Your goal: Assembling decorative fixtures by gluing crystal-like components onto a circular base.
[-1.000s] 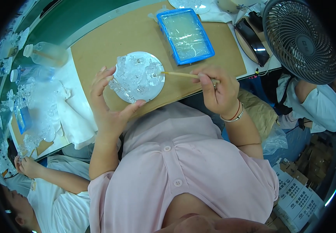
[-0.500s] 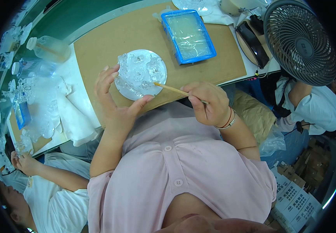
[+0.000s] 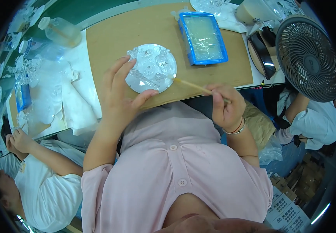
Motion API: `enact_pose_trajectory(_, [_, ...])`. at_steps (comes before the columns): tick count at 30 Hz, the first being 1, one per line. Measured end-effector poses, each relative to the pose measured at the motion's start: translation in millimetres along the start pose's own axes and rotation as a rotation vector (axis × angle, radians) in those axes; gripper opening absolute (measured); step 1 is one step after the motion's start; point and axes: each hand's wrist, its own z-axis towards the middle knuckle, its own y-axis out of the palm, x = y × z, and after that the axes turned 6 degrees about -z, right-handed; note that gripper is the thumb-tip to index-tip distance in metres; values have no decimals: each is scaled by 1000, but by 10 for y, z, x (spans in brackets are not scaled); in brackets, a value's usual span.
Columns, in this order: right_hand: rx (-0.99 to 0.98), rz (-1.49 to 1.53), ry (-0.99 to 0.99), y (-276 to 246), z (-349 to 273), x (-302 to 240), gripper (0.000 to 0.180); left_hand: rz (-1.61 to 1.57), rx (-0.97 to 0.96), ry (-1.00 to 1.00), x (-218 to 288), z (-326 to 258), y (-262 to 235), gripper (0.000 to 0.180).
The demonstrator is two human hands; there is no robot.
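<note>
A white round plate [image 3: 138, 85] lies on the brown board, bearing several clear, glassy pieces [image 3: 149, 70] whose exact shapes are hard to make out. My left hand [image 3: 123, 83] reaches round the plate's left side, fingers at its left rim and thumb against the near rim. Pinched in my right hand [image 3: 229, 104] is a thin wooden stick [image 3: 195, 86]. The stick points left, its yellowish tip just off the plate's right edge. Whether that tip has bristles is unclear.
Beyond the plate sits a blue tray [image 3: 224, 54] with a pale, film-covered block. A fan [image 3: 311, 64] and a dark glossy case [image 3: 262, 54] stand at right. Plastic bottles [image 3: 63, 33] and white cloth [image 3: 78, 105] are at left. A co-worker [image 3: 47, 186] sits lower left.
My right hand has drawn back to the right, and the stick's tip has left the clear pieces. The plate appears turned slightly, with my left hand still at its rim. The whole view has shifted.
</note>
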Motion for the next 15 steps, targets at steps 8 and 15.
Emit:
enact_pose_trajectory(8, [-109, 15, -64, -62, 43, -75, 4, -29, -27, 3, -132, 89, -176, 53])
enact_pose_trajectory(15, [-68, -41, -108, 6, 141, -66, 5, -78, 30, -12, -108, 82, -136, 26])
